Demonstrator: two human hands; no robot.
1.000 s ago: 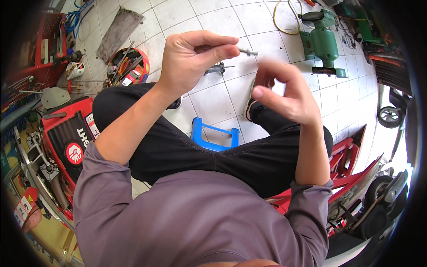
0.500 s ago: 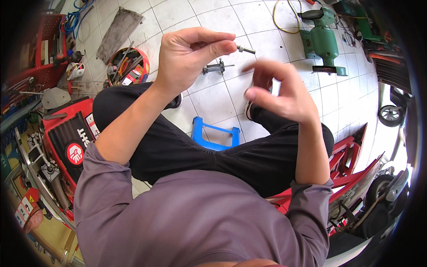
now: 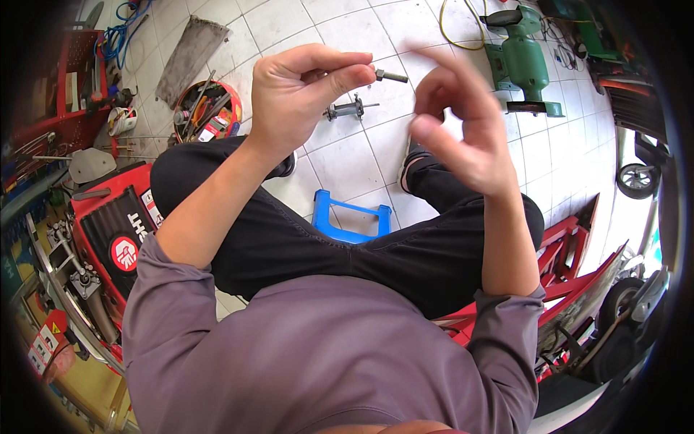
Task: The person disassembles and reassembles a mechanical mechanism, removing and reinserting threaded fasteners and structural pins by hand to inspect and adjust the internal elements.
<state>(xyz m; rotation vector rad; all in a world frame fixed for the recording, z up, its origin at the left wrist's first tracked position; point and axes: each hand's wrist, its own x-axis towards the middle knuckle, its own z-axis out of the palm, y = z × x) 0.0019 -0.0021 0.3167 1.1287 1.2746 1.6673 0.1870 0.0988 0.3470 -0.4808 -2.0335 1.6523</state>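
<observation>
My left hand [image 3: 293, 94] pinches a metal bolt [image 3: 395, 77] between thumb and fingertips, above the floor. Its threaded end points right, and a hex nut [image 3: 380, 74] sits on it close to my fingertips; the far end of the bolt is hidden in my grip. Just right of the bolt, my right hand [image 3: 466, 126] is raised with thumb and fingers apart, holding nothing; the index finger is smeared by motion. Lower down, on the floor tiles beyond my knees, lies a small metal assembly [image 3: 349, 110] with a thin rod sticking out of it.
A red tub [image 3: 236, 108] of hand tools stands beyond my left knee, beside a worn grey board [image 3: 194, 58]. At the far right is a green bench grinder [image 3: 526, 61]. A blue plastic stool [image 3: 352, 235] shows between my legs. Red equipment [image 3: 108, 217] flanks my left side.
My left hand has drawn slightly left with the bolt, showing the nut more plainly. The right hand has shifted a little right and its index finger has lifted.
</observation>
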